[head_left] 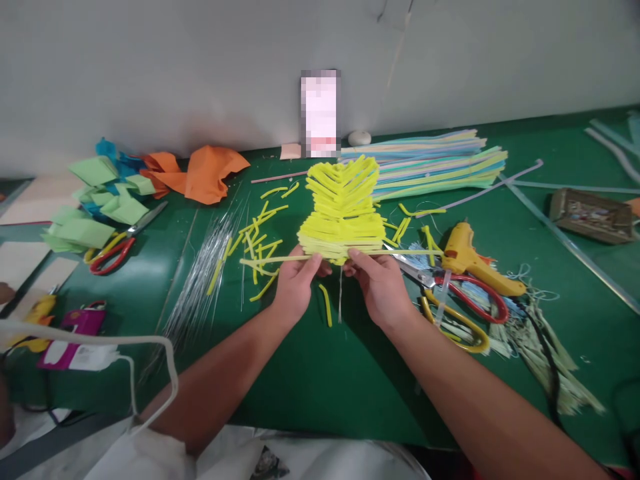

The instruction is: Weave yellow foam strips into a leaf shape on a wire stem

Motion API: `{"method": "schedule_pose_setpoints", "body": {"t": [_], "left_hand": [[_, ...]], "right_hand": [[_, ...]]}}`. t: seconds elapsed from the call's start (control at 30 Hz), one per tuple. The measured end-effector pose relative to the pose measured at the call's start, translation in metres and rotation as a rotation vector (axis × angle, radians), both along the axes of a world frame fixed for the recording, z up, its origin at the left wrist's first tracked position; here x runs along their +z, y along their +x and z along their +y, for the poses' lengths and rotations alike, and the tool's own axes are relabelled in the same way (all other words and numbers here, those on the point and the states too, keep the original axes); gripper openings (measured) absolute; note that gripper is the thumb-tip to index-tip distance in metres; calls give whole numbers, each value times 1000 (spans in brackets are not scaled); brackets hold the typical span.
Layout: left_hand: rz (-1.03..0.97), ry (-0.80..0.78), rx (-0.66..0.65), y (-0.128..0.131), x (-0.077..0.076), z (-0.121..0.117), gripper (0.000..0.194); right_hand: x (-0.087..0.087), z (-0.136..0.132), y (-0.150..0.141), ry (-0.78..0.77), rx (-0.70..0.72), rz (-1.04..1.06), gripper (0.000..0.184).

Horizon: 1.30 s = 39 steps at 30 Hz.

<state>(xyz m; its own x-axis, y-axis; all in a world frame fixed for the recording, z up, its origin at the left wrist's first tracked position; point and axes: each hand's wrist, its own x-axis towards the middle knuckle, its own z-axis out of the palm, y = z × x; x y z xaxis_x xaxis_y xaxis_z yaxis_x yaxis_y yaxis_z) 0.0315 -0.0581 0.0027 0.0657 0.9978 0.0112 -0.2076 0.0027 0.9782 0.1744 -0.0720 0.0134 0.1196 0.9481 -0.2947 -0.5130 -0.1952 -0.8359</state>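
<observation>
Both hands hold a bright yellow piece built from rows of fuzzy pipe cleaners [343, 200], raised over the green table. My left hand [295, 283] pinches its lower left edge between thumb and fingers. On the lower right edge, my right hand [377, 280] grips it the same way. A paler yellow pipe cleaner [410, 253] runs across under both thumbs, its ends sticking out to either side. From the bottom hangs a thin twisted wire stem [341, 300]. Short yellow offcuts [260, 233] lie scattered left of the piece, and one more [326, 305] rests below it.
Right of my hands lie large scissors [465, 300] and a yellow glue gun [475, 260]. Behind is a pastel pipe cleaner bundle [440, 167]; a phone [321, 113] leans on the wall. Leftward are thin wires [205, 273], orange paper [210, 173] and red-yellow scissors [120, 247].
</observation>
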Motion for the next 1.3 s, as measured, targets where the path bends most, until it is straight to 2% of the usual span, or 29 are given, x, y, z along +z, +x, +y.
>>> {"method": "schedule_pose_setpoints", "body": {"t": [0.1, 0.27, 0.57, 0.73, 0.9, 1.03, 1.3], "left_hand": [[69, -8, 75, 0, 2, 1, 32], [70, -2, 177, 0, 0, 3, 32], [53, 41, 193, -2, -4, 3, 24], [-21, 51, 164, -3, -7, 4, 19], [-73, 50, 112, -3, -7, 2, 18], [-98, 52, 80, -3, -8, 2, 17], [-14, 97, 240, -3, -8, 4, 19]], "right_hand": [[0, 1, -1, 23, -44, 51, 22], [0, 2, -1, -7, -62, 72, 24], [0, 2, 1, -45, 50, 51, 26], [0, 2, 0, -43, 66, 24, 25], [3, 1, 1, -37, 138, 27, 30], [4, -1, 0, -6, 129, 51, 27], [0, -3, -3, 71, 71, -103, 23]]}}
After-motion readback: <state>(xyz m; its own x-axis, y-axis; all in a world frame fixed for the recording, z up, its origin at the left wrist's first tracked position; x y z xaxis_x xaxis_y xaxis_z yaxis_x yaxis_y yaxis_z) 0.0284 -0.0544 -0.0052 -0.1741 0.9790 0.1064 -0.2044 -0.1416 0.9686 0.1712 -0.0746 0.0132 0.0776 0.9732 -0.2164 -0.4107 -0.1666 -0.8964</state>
